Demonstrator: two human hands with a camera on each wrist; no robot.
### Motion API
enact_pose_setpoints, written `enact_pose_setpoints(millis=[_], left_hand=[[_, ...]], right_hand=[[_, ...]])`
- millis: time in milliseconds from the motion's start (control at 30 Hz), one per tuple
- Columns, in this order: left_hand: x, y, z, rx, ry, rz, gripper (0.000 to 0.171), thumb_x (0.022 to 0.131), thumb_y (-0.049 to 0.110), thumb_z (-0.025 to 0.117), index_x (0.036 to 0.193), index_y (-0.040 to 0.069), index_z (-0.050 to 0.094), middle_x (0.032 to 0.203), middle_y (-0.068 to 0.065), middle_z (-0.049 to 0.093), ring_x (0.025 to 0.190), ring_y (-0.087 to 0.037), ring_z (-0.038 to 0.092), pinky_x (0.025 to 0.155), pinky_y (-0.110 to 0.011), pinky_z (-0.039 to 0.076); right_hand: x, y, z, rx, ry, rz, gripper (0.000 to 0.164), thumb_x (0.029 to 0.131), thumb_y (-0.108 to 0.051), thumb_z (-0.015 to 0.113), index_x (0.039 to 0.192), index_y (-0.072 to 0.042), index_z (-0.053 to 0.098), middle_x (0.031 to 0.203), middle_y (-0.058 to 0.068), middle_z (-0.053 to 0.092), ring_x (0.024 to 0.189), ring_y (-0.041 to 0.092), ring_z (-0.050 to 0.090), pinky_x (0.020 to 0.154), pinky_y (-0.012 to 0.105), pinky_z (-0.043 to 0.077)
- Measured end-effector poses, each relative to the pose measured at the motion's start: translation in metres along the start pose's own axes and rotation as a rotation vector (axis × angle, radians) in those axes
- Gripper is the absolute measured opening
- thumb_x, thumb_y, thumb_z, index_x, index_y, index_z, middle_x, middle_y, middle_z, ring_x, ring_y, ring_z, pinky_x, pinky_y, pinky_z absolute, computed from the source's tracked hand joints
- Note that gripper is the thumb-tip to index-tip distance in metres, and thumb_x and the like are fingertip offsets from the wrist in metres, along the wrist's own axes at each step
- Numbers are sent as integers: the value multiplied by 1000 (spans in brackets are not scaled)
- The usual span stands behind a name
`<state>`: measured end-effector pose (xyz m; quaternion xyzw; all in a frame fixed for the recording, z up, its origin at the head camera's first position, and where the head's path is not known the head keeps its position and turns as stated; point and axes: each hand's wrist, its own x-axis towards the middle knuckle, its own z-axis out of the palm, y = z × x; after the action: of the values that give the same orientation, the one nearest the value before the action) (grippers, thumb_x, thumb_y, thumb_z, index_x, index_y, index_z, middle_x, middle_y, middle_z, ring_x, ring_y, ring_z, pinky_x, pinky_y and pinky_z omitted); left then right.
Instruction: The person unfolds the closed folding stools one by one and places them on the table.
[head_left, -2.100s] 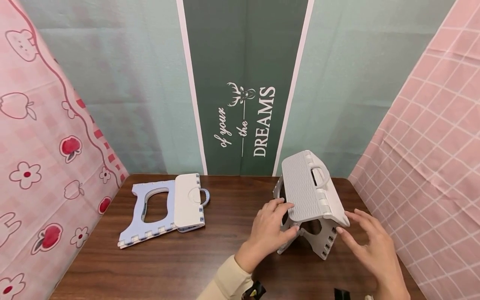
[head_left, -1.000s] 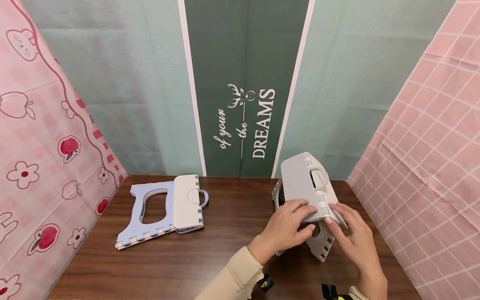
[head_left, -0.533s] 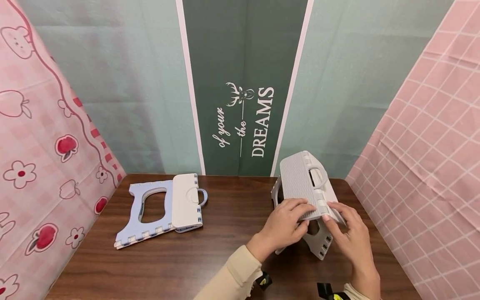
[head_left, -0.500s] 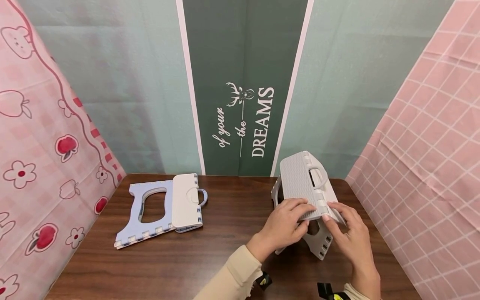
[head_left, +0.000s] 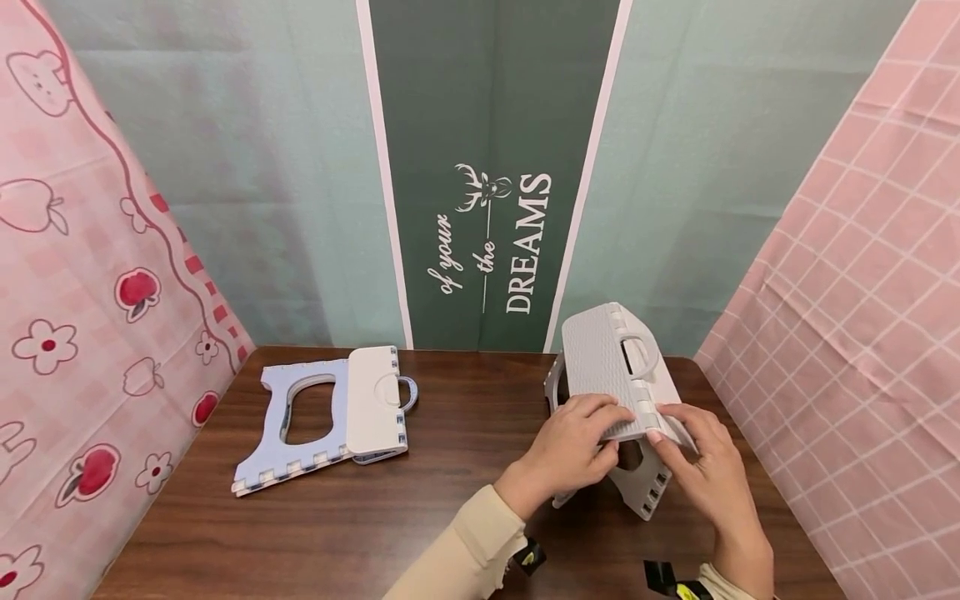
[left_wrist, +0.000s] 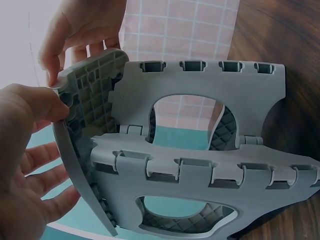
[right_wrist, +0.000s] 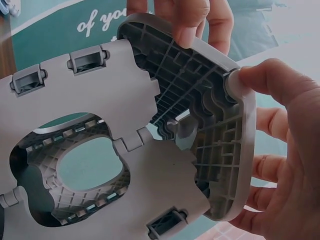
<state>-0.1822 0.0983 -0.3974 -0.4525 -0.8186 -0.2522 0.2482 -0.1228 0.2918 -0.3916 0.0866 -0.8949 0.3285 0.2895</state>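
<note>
A light grey folding step stool (head_left: 600,358) stands partly unfolded at the table's right, its hinged top peaked in two sloping halves. My left hand (head_left: 573,446) holds the near end of the left half, fingers over the textured top and thumb at the edge. My right hand (head_left: 705,467) grips the right half near the central hinge, its thumb on the hinge end and fingers spread over the panel. Seen from beneath in the right wrist view, the ribbed underside (right_wrist: 175,75) shows between the legs. The stool's carry handle (head_left: 642,357) sticks up at the hinge.
A blue and white folding step stool (head_left: 307,417) lies folded flat on the left of the brown wooden table (head_left: 465,433). Green curtain (head_left: 487,100) hangs behind, with pink patterned cloth (head_left: 862,292) along both sides.
Two seconds ago both hands were beside the stool's outer edges; they have moved inward onto its near end at the hinge. Over the last half second hands and stool hardly differ.
</note>
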Motion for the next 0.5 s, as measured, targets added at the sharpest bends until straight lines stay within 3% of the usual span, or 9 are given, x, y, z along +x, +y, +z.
enact_pose_setpoints(millis=[233,500], left_hand=[[2,0,-2,34,-25,-12,33,82,19,62,115,20,61,117,3,54,107,-11,48,95,-20,35],[3,0,-1,59,-46,-18,32,82,21,62,114,22,62,116,3,55,107,-14,50,89,-25,40]], right_hand=[[2,2,0,11,8,-12,35,75,-4,74,108,-8,62,115,16,54,103,35,43,76,47,29],[2,5,1,2,16,-13,36,72,-4,75,106,-9,64,113,17,54,100,32,43,74,46,27]])
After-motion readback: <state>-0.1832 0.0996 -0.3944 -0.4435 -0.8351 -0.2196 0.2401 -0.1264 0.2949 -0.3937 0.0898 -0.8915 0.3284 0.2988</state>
